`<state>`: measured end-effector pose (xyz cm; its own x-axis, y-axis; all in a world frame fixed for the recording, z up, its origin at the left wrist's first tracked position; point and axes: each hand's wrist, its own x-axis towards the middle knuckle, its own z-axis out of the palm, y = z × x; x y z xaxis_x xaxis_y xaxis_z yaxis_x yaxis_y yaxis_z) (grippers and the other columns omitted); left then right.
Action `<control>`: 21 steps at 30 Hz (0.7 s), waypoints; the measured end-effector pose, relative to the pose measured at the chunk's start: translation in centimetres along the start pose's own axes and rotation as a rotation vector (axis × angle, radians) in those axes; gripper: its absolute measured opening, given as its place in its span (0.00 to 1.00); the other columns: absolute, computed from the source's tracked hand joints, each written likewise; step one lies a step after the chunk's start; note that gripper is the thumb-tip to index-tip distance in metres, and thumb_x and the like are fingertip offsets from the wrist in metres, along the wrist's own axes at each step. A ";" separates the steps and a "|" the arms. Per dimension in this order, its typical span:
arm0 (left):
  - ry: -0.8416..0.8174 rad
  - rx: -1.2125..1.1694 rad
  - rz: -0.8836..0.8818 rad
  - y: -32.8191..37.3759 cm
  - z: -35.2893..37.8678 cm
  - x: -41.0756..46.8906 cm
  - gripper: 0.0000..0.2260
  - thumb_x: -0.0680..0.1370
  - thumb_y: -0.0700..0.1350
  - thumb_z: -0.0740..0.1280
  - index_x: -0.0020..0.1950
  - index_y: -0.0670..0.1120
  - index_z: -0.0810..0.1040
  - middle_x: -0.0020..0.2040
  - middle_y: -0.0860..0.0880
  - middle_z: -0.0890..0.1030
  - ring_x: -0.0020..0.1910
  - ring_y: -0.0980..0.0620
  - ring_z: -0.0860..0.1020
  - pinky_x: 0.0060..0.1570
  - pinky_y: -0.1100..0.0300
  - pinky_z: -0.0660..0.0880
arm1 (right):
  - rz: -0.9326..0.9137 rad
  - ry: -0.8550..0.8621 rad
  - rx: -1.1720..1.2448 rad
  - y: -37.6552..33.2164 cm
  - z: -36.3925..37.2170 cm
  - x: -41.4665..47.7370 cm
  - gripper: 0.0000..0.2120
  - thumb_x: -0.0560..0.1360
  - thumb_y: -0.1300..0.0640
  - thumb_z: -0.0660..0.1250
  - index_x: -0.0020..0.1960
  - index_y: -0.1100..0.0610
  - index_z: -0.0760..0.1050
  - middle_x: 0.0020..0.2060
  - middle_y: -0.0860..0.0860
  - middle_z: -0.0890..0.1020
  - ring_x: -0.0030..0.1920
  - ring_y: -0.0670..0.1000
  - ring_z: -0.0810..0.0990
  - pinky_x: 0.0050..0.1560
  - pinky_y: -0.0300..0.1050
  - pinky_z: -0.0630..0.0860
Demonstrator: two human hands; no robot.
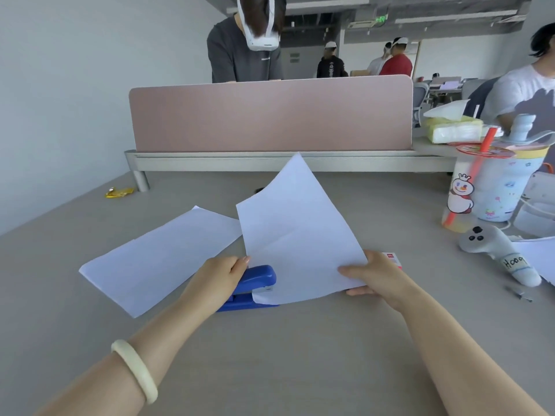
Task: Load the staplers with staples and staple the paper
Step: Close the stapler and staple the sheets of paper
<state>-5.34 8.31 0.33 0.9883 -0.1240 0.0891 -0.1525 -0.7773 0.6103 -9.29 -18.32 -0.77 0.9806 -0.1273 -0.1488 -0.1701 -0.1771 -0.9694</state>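
A blue stapler [253,286] lies on the grey table [285,355] in front of me. My left hand [220,274] rests on its rear, fingers curled over the top. My right hand [374,274] grips the near right corner of a white paper [297,235], which tilts up off the table. The paper's near left corner sits in the stapler's mouth. A second white sheet [159,259] lies flat to the left. A small staple box [393,259] with a red label peeks out behind my right hand.
A pink divider panel [270,115] closes the far edge. At right stand a drink cup with a red straw [468,193], a tissue pack [453,129], a grey controller [495,250] and loose staples [521,295]. A yellow wrapper [118,192] lies far left. People stand beyond.
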 end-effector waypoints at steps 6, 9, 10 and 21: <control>0.012 0.049 0.098 0.1 -1.0 0.7 0.13 0.79 0.50 0.57 0.38 0.45 0.73 0.37 0.51 0.73 0.36 0.51 0.71 0.38 0.58 0.65 | -0.007 0.012 0.011 0.0 0.0 0.0 0.13 0.73 0.63 0.68 0.57 0.55 0.76 0.50 0.50 0.81 0.46 0.49 0.82 0.33 0.37 0.81; 0.081 -0.065 0.137 1.9 -0.7 2.7 0.12 0.79 0.49 0.57 0.57 0.47 0.75 0.59 0.49 0.75 0.52 0.51 0.74 0.50 0.60 0.67 | -0.004 0.016 0.007 0.0 0.1 0.1 0.13 0.73 0.63 0.68 0.56 0.55 0.76 0.50 0.50 0.81 0.45 0.49 0.82 0.31 0.36 0.80; 0.064 -0.093 0.136 2.6 -0.1 3.7 0.14 0.79 0.49 0.57 0.62 0.47 0.73 0.64 0.48 0.72 0.56 0.49 0.73 0.53 0.60 0.67 | -0.003 0.016 0.006 0.1 0.1 0.1 0.12 0.73 0.63 0.68 0.56 0.56 0.76 0.49 0.50 0.82 0.43 0.49 0.83 0.31 0.36 0.79; -0.171 0.380 0.103 3.9 4.6 5.1 0.26 0.81 0.50 0.45 0.76 0.48 0.39 0.78 0.46 0.41 0.77 0.49 0.38 0.74 0.51 0.39 | 0.008 0.007 -0.007 0.5 -0.1 0.6 0.10 0.73 0.63 0.67 0.54 0.57 0.78 0.47 0.50 0.83 0.41 0.47 0.84 0.33 0.36 0.80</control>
<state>-0.96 1.81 -0.45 0.9573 -0.2886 -0.0166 -0.2738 -0.9235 0.2686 -8.82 -18.57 -1.29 0.9786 -0.1357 -0.1549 -0.1784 -0.1828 -0.9668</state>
